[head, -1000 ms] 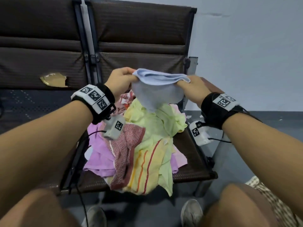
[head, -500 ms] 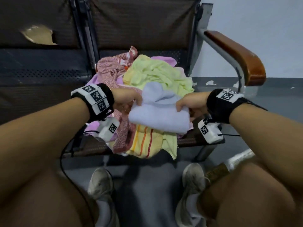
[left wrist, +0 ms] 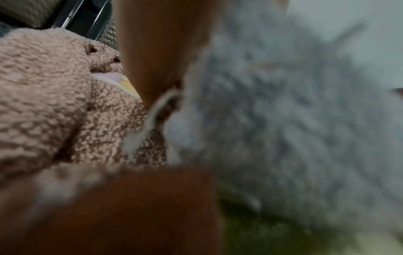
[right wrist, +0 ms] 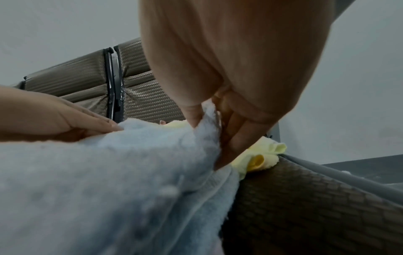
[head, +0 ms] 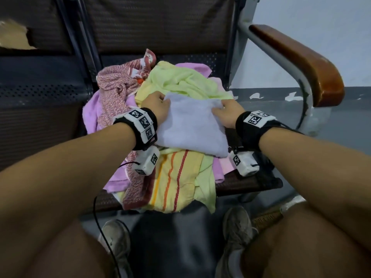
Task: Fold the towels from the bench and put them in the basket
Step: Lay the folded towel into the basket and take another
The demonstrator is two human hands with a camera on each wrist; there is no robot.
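A light blue towel lies folded on top of the towel pile on the bench seat. My left hand grips its far left corner. My right hand pinches its far right corner; the right wrist view shows thumb and fingers closed on the blue towel's edge, with my left hand on the opposite corner. The left wrist view is blurred, filled by the blue towel beside a pink speckled towel.
Under the blue towel lie a green towel, a pink speckled towel, a purple towel and a yellow striped towel. A wooden armrest juts out on the right. My knees and shoes are below the seat edge.
Both hands came down from chest height with the blue towel, which now lies flat on the pile instead of hanging between them. The head camera tilted downward.
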